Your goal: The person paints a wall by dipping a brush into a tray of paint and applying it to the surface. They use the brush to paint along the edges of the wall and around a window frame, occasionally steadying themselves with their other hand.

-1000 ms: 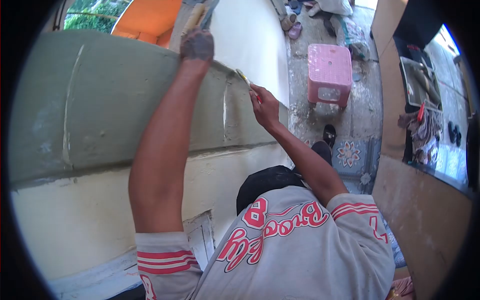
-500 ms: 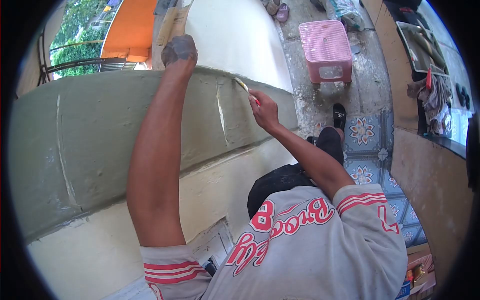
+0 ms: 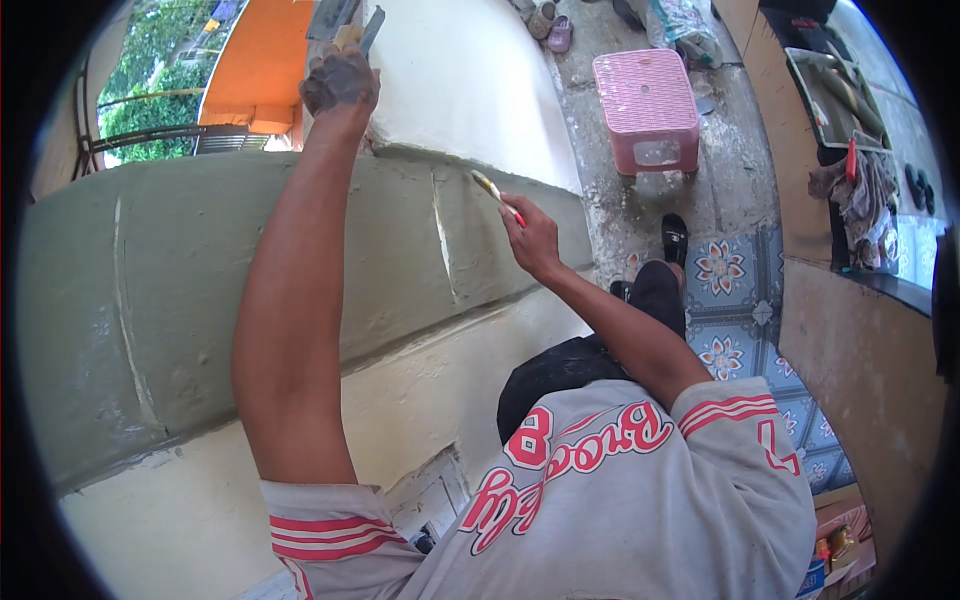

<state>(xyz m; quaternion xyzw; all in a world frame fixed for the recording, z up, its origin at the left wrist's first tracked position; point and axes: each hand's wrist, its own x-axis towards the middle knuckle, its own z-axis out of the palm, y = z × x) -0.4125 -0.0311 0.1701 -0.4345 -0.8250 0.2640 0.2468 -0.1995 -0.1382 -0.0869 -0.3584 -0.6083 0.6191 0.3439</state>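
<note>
My right hand [image 3: 535,238] is closed around a slim paintbrush [image 3: 489,186] with a pale, yellowish front part and a red patch on its handle. The brush tip is at the upper edge of a grey-green band of wall [image 3: 290,250], near a thin whitish vertical line [image 3: 443,240]. My left hand [image 3: 341,82], smeared with grey, is raised at the wall's far edge with its fingers curled. Beyond its fingers shows a flat grey strip [image 3: 372,30] beside a tan piece; what exactly the fingers grip is hidden.
A white surface [image 3: 460,80] rises behind the band; cream wall [image 3: 440,370] lies below. A pink plastic stool [image 3: 650,95] stands on the stained floor, with shoes [image 3: 550,28] beyond. To the right are a grey tray [image 3: 840,100] and hanging rags [image 3: 865,200].
My left hand has drawn slightly down and left, and the grey strip now shows beyond it. My right hand and the brush have shifted slightly downward in view.
</note>
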